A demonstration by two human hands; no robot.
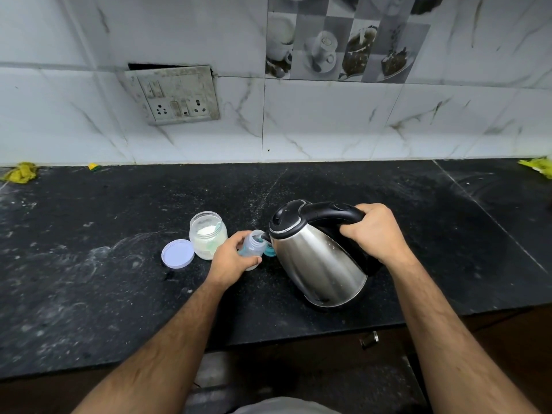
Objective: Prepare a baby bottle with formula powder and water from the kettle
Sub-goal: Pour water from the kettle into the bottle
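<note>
While right hand (375, 231) grips tilted kettle (316, 261) handle, left hand (231, 259) clasps bottle (254, 246).

Your right hand (375, 233) grips the black handle of the steel kettle (318, 258), tilted with its spout at the mouth of the bottle (253, 245). Your left hand (231, 259) holds the bottle, which leans toward the kettle on the dark counter (89, 279). Just left stands an open jar (207, 239) of white powder, its lid (178, 253) lying flat beside it. A teal cap (270, 251) shows between bottle and kettle.
</note>
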